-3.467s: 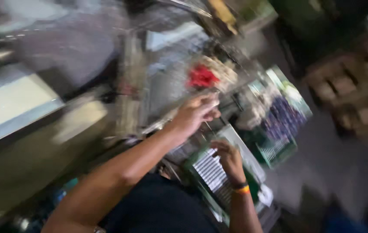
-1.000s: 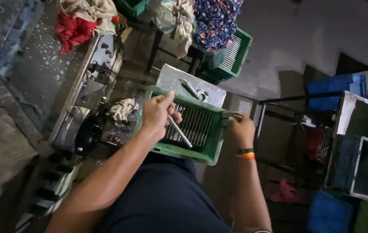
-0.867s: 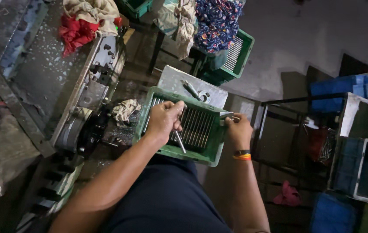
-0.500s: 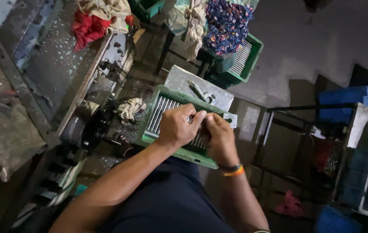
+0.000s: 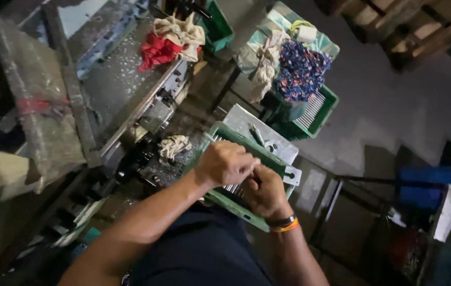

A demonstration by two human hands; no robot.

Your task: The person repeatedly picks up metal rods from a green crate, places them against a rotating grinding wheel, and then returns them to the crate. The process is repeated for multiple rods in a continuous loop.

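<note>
- Both hands are together over the near green crate [image 5: 220,198], which sits on the person's lap, right of the machine bed [image 5: 125,85].
- Left hand [image 5: 227,163]: curled into a loose fist on top, fingers folded down. Can't tell what's inside it, if anything.
- Right hand [image 5: 264,191]: cupped under and against the left, fingers bent in. Grip contents hidden too; an orange band [image 5: 287,227] and a dark one sit at the wrist.
- Metal rods [image 5: 232,188] lie in the crate; only a few pale ends show below the hands, so no real count is possible.
- Progress, my guess: mid-way. The hands are busy w/ something in or from the crate; how full it is can't be judged since the hands cover most of it.
- Grey tray [image 5: 244,124] just beyond the crate: approx. 2 small dark tools on it, plus a metal tab w/ a hole at its right corner.
- Counts: green crates, 3 in view: the near one, a 2nd [image 5: 315,111] farther right under cloth, a 3rd [image 5: 217,26] at far top.
- Rags: 1 red [image 5: 158,48] and 1 beige on the machine bed, 1 dirty one [image 5: 173,145] by the machine's near end, and a blue patterned cloth [image 5: 299,71] over the far crate.
- Blue bins [image 5: 434,185] at the right: at least 1, too dim for more.
</note>
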